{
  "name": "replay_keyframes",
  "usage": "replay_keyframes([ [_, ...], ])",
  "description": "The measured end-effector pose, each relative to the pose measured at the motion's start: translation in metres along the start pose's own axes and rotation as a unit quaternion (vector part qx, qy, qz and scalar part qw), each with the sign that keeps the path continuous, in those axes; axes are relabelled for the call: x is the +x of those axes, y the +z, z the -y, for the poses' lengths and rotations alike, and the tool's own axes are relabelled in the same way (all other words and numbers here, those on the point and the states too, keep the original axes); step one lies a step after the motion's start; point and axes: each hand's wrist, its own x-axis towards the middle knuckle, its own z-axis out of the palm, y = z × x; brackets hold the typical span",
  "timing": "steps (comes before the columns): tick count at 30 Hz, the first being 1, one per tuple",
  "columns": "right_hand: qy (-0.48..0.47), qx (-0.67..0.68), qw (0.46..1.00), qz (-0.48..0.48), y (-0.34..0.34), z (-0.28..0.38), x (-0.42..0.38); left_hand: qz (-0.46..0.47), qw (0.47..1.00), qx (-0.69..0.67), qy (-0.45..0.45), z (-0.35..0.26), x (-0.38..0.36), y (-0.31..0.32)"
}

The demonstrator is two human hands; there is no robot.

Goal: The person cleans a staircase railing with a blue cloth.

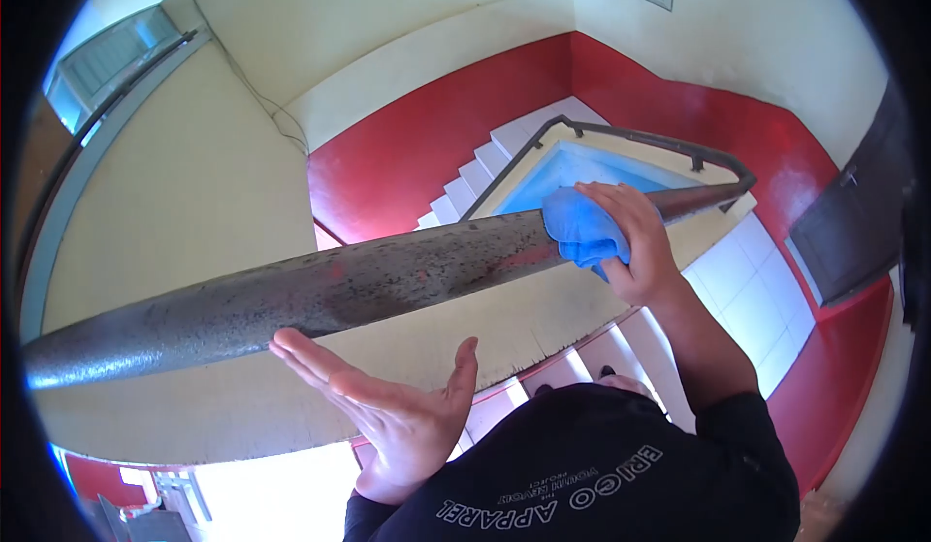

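Observation:
My right hand is closed around a blue cloth, which it presses over the top of a dark handrail. The rail's brown-grey paint is worn, with dark specks and reddish patches to the left of the cloth. My left hand is held up below the rail, palm showing, thumb spread away from the fingers. Its fingertips come right up to the rail's lower edge in this view, and nothing is in it.
White stairs climb beyond the rail beside a red-and-cream wall. More steps lie beneath me, next to a tiled landing. A dark door stands at the right. A cable hangs down the wall.

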Motion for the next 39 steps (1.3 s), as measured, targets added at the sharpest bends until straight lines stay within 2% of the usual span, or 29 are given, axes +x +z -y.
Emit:
replay_keyframes([
  [4, 0.064, 0.092, 0.992, 0.053, 0.013, 0.033, 0.034, -0.048, 0.999, 0.014, 0.014, 0.002, -0.008, 0.002],
  [6, 0.049, 0.162, 0.975, 0.146, 0.020, 0.078, 0.079, -0.077, 0.997, 0.025, 0.011, 0.002, -0.010, 0.001],
  [7, 0.001, 0.188, 0.974, 0.129, 0.038, 0.096, 0.099, -0.086, 0.996, 0.021, 0.005, 0.002, -0.013, 0.001],
  [8, 0.048, 0.221, 0.931, 0.288, 0.034, 0.126, 0.133, -0.096, 0.995, 0.016, 0.000, 0.002, -0.015, 0.001],
  [9, 0.097, 0.281, 0.888, 0.352, 0.035, 0.156, 0.159, -0.100, 0.995, 0.017, -0.009, 0.000, -0.016, 0.000],
  [11, -0.028, 0.287, 0.908, 0.304, 0.056, 0.199, 0.185, -0.108, 0.994, 0.015, -0.022, 0.000, -0.021, -0.001],
  [12, -0.075, 0.301, 0.912, 0.268, 0.062, 0.214, 0.183, -0.031, 0.980, -0.140, -0.141, 0.007, -0.039, 0.005],
  [13, -0.136, 0.241, 0.942, 0.190, 0.069, 0.217, 0.173, 0.049, 0.922, -0.288, -0.254, 0.020, -0.067, 0.019],
  [15, -0.253, 0.117, 0.960, 0.030, 0.090, 0.210, 0.152, 0.062, 0.879, -0.363, -0.302, 0.028, -0.074, 0.026],
  [17, -0.254, 0.106, 0.961, -0.009, 0.090, 0.186, 0.126, -0.069, 0.954, -0.228, -0.180, 0.029, -0.059, 0.025],
  [18, -0.255, 0.099, 0.961, -0.030, 0.083, 0.168, 0.110, -0.133, 0.972, -0.155, -0.114, 0.029, -0.048, 0.025],
  [20, -0.268, 0.023, 0.963, -0.011, 0.068, 0.128, 0.077, -0.185, 0.977, -0.091, -0.056, 0.030, -0.040, 0.020],
  [22, -0.281, -0.122, 0.952, -0.018, 0.056, 0.082, 0.032, -0.198, 0.978, -0.065, -0.032, 0.032, -0.042, 0.016],
  [24, -0.243, -0.199, 0.948, -0.050, 0.056, 0.025, -0.031, -0.186, 0.981, -0.056, -0.014, 0.032, -0.047, 0.015],
  [26, -0.164, -0.199, 0.966, -0.029, 0.041, -0.027, -0.083, -0.141, 0.988, -0.067, 0.015, 0.031, -0.060, 0.018],
  [29, 0.040, -0.092, 0.992, -0.079, 0.024, -0.018, -0.076, -0.024, 0.993, -0.088, 0.075, 0.031, -0.085, 0.028],
  [31, 0.088, -0.069, 0.992, -0.066, 0.014, 0.008, -0.039, 0.048, 0.990, -0.086, 0.099, 0.032, -0.098, 0.036],
  [33, 0.055, 0.081, 0.995, 0.001, 0.017, 0.027, 0.006, 0.083, 0.990, -0.062, 0.096, 0.033, -0.099, 0.040],
  [34, 0.001, 0.093, 0.996, 0.010, 0.022, 0.046, 0.027, 0.076, 0.993, -0.038, 0.077, 0.033, -0.096, 0.039],
  [35, -0.052, 0.107, 0.993, 0.018, 0.028, 0.064, 0.044, 0.053, 0.997, -0.009, 0.048, 0.031, -0.087, 0.033],
  [37, -0.042, 0.112, 0.990, 0.069, 0.030, 0.088, 0.064, -0.028, 1.000, 0.003, -0.005, 0.008, -0.040, 0.012],
  [39, -0.070, 0.139, 0.987, 0.049, 0.030, 0.073, 0.061, -0.100, 0.994, -0.013, -0.035, -0.004, -0.017, 0.008],
])
